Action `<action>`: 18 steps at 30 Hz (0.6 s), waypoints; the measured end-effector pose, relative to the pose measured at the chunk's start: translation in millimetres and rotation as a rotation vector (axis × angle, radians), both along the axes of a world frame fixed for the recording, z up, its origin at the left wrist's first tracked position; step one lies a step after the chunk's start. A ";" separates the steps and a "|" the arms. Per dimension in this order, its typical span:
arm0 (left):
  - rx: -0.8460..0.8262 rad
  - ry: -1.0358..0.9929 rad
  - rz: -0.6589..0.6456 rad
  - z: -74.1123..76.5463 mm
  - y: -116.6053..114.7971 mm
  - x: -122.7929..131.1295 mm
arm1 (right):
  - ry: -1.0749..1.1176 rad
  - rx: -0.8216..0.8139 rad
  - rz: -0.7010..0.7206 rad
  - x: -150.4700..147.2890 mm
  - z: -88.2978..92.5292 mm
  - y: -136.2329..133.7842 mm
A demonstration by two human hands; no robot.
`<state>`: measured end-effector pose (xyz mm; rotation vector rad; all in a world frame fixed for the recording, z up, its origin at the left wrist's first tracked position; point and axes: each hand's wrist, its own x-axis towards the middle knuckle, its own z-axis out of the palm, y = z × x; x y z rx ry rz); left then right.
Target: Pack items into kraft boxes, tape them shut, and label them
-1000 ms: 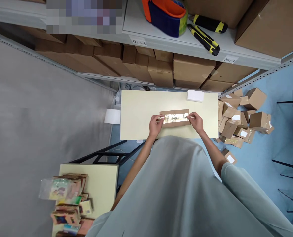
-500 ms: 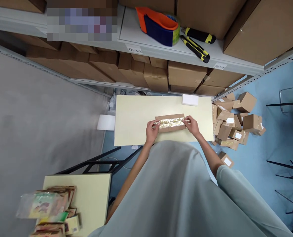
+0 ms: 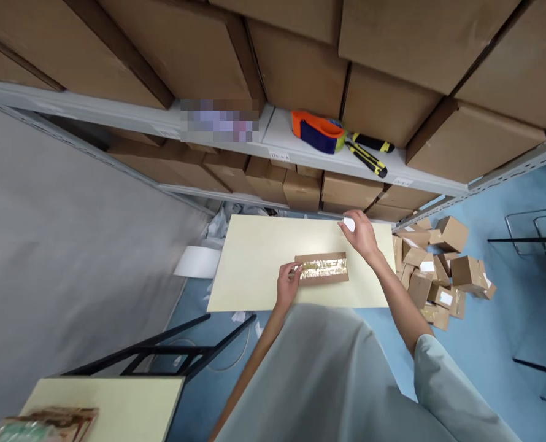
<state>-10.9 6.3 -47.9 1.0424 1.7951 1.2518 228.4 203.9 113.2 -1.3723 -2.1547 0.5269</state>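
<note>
**Between the hands, a taped box (image 3: 322, 268) held one-sided**

On the desk (image 3: 254, 258), the left hand (image 3: 288, 283) pinched its left end. The right hand (image 3: 360, 232) lay over the white label stack (image 3: 348, 223) farther off, grip unclear. Held so, the taped box could have swivelled.

Grey shelving (image 3: 116, 116) stands over a blue floor (image 3: 507, 331).
</note>
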 end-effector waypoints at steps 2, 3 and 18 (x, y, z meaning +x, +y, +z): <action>0.006 -0.003 -0.003 -0.4 0.9 -1.6 | 0.052 0.145 0.019 -18.9 35.8 41.3; 0.005 -0.009 -0.003 -0.1 1.4 -2.5 | 0.060 0.197 0.040 -29.4 53.5 62.1; -0.002 -0.068 0.015 6.6 1.2 -1.4 | -0.294 0.084 -0.036 -163.2 89.3 230.2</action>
